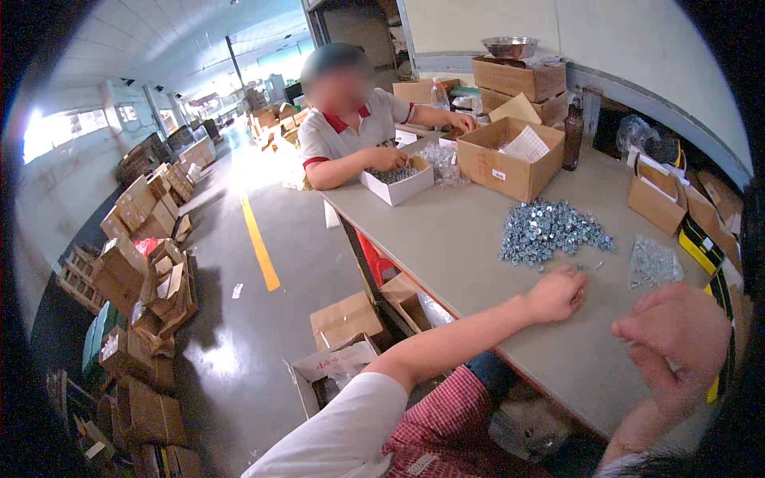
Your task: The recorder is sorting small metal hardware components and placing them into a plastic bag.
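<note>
On the grey table (446,239) lies a heap of small silvery-blue metal pieces (550,231) that look like nuts. Just in front of the heap rests my left hand (556,293), its fingers curled together; anything between them is too small to make out. My right hand (677,334) is raised near the table's right side, fingers bent inward toward the thumb, and what they may hold is hidden. A clear plastic bag (655,261) of small pale pieces lies just beyond my right hand. One small screw-like piece (599,265) sits apart from the heap.
Across the table a person (351,131) reaches into a white box (390,190) of small metal parts. A cardboard box (510,159) and brown bottle (573,135) stand behind the heap. Small cartons (657,191) line the right edge. Open cartons (343,319) sit on the floor.
</note>
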Demonstrator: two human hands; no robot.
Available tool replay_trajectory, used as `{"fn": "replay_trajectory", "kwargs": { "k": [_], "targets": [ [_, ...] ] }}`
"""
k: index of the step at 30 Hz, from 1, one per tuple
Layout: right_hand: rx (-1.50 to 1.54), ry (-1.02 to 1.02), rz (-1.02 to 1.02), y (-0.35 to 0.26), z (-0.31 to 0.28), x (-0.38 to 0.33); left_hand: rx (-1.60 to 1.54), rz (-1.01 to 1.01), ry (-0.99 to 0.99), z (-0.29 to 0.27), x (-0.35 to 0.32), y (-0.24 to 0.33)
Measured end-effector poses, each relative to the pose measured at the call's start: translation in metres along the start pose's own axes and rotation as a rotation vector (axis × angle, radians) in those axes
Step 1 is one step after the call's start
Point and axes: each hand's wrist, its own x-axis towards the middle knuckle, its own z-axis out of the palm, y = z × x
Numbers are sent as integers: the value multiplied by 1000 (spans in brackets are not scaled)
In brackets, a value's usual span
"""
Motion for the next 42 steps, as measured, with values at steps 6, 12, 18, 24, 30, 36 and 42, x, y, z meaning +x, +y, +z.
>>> {"fn": "replay_trajectory", "kwargs": {
  "k": [6, 12, 18, 24, 30, 36, 42],
  "targets": [
    [-123, 37, 46, -22, 16, 11, -17, -19, -20, -4, -2, -2],
    [-138, 85, 52, -32, 24, 14, -25, 2, -20, -6, -2, 2],
    [-41, 83, 13, -33, 38, 12, 7, -53, -49, -21, -10, -4],
    [-326, -179, 204, -51, 21, 21, -41, -62, 0, -2, -3, 7],
    [165, -268, 488, -19, 43, 22, -46, -89, 28, -16, -1, 10],
    [43, -414, 361, -16, 41, 27, -98, -64, 53, -21, -3, 12],
    [105, -408, 291, -13, 50, 25, -292, -26, -32, -41, -6, 15]
  ]
}}
